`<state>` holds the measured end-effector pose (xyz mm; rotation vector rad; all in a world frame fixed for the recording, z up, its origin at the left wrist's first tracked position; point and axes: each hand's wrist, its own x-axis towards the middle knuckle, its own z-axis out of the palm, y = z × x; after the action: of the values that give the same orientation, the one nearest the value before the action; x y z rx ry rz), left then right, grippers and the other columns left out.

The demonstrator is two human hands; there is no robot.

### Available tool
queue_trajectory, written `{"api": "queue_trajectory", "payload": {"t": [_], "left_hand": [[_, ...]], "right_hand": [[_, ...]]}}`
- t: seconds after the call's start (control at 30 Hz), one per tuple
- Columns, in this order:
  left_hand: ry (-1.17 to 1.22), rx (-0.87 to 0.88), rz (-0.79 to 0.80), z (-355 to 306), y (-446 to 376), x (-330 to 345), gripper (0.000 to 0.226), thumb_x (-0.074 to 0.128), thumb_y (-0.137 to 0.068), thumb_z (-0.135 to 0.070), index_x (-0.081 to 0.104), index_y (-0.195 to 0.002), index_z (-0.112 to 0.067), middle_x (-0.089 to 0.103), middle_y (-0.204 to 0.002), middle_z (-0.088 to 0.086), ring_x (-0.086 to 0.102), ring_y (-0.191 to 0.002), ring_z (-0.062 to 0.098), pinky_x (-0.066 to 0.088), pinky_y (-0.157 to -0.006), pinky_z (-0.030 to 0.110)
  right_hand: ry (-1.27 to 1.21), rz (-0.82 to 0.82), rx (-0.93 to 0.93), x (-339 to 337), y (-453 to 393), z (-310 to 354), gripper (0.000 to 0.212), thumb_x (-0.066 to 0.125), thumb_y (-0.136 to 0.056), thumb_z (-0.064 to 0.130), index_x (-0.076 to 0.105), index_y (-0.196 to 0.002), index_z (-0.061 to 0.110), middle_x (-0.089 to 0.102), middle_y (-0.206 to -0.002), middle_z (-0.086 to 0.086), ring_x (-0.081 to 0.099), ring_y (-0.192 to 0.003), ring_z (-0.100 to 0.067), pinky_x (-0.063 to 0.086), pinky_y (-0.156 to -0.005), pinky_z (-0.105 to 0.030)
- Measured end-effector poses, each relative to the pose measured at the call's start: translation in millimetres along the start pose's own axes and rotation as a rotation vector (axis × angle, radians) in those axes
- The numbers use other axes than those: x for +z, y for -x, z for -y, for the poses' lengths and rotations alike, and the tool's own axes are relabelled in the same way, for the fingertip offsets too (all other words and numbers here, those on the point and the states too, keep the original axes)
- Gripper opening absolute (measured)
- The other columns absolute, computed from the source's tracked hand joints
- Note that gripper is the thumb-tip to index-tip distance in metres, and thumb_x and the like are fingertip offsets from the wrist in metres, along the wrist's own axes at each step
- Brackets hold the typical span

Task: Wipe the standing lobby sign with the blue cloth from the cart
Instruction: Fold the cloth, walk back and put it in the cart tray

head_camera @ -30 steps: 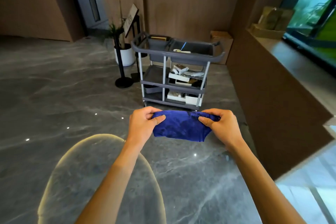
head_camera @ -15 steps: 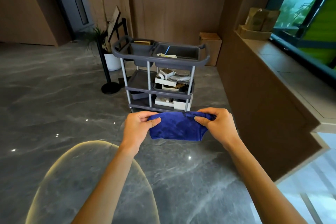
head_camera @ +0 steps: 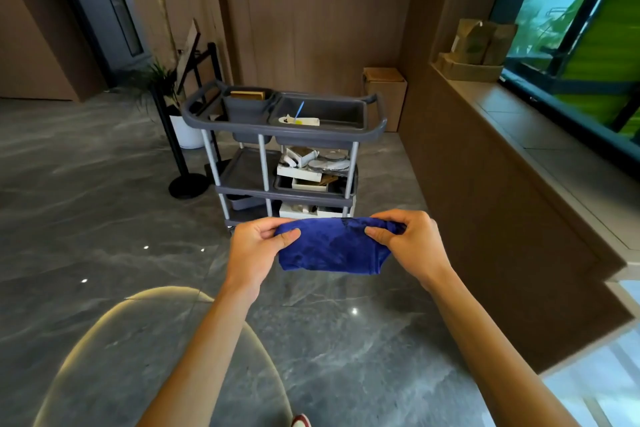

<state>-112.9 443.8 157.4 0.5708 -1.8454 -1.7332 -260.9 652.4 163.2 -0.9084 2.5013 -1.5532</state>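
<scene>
Both hands are raised in front of the body and each is clamped on one end of the blue cloth (head_camera: 330, 246): the left hand (head_camera: 258, 248) pinches the left end between thumb and fingers, and the right hand (head_camera: 412, 244) pinches the right end the same way, thumb facing the camera. The cloth hangs between them, bunched along its top edge and sagging in loose folds below, held in the air above the grey marble floor (head_camera: 86, 218) and touching nothing else. Just beyond the hands stands the grey three-tier cart (head_camera: 375, 126); its top tray holds a white item with a blue stick in the right bin and a brown flat object in the left bin, while the middle and lower shelves carry white boxes and other small items too jumbled to tell apart. Behind the cart's left end, the standing lobby sign (head_camera: 190, 52) leans on a black frame, its face angled away so that no lettering can be read. A black post with a round base (head_camera: 187, 185) stands beside it, near a white pot with a plant (head_camera: 185, 132). To the right runs a long counter (head_camera: 540, 135) under a window, with brown cartons (head_camera: 481, 43) on its far end, and a cardboard box (head_camera: 386, 94) sits on the floor against the wooden wall.
</scene>
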Motion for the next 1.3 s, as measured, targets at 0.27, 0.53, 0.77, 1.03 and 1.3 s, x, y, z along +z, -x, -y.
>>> {"api": "queue_trajectory", "payload": {"t": [0.27,0.53,0.77,1.03,1.3], "left_hand": [[0.030,-0.003,0.068,10.2,-127.4,14.3,0.028,0.077,-0.080,0.004,0.078,-0.084,-0.024,0.080,-0.083,-0.002,0.077,-0.080,0.014,0.057,-0.066,0.016],[0.026,-0.013,0.109,24.8,-217.6,28.1,0.028,0.077,-0.080,0.003,0.078,-0.088,-0.024,0.080,-0.086,-0.003,0.077,-0.082,0.012,0.060,-0.069,0.020],[0.031,-0.044,0.111,41.0,-291.6,51.0,0.032,0.076,-0.081,0.004,0.078,-0.088,-0.027,0.080,-0.087,-0.003,0.076,-0.084,0.012,0.059,-0.067,0.019],[0.009,-0.012,0.116,47.4,-384.7,114.9,0.030,0.075,-0.082,0.005,0.078,-0.089,-0.024,0.080,-0.086,-0.005,0.076,-0.084,0.011,0.059,-0.069,0.019],[-0.027,-0.004,0.081,39.8,-469.5,186.2,0.033,0.074,-0.083,0.005,0.077,-0.083,-0.028,0.079,-0.081,-0.010,0.075,-0.078,0.005,0.056,-0.060,0.016]], "right_hand": [[0.031,-0.045,0.023,10.8,-106.4,-14.3,0.015,0.080,-0.085,0.019,0.079,-0.090,0.032,0.074,-0.078,0.022,0.069,-0.080,0.004,0.054,-0.064,-0.012],[0.032,-0.071,0.051,22.8,-182.3,-32.5,0.017,0.078,-0.085,0.015,0.079,-0.090,0.031,0.075,-0.078,0.021,0.069,-0.078,0.004,0.052,-0.062,-0.010],[0.061,-0.062,0.098,27.0,-252.6,-61.7,0.012,0.077,-0.087,0.017,0.080,-0.094,0.027,0.076,-0.080,0.013,0.069,-0.078,0.002,0.056,-0.065,-0.015],[0.065,-0.080,0.085,-1.6,-351.7,-109.7,0.011,0.076,-0.088,0.018,0.080,-0.092,0.027,0.076,-0.079,0.013,0.070,-0.079,-0.002,0.059,-0.068,-0.021],[0.042,-0.071,0.047,-44.1,-451.3,-154.2,0.013,0.076,-0.087,0.019,0.079,-0.092,0.031,0.075,-0.080,0.021,0.068,-0.081,0.004,0.053,-0.067,-0.012]]}}
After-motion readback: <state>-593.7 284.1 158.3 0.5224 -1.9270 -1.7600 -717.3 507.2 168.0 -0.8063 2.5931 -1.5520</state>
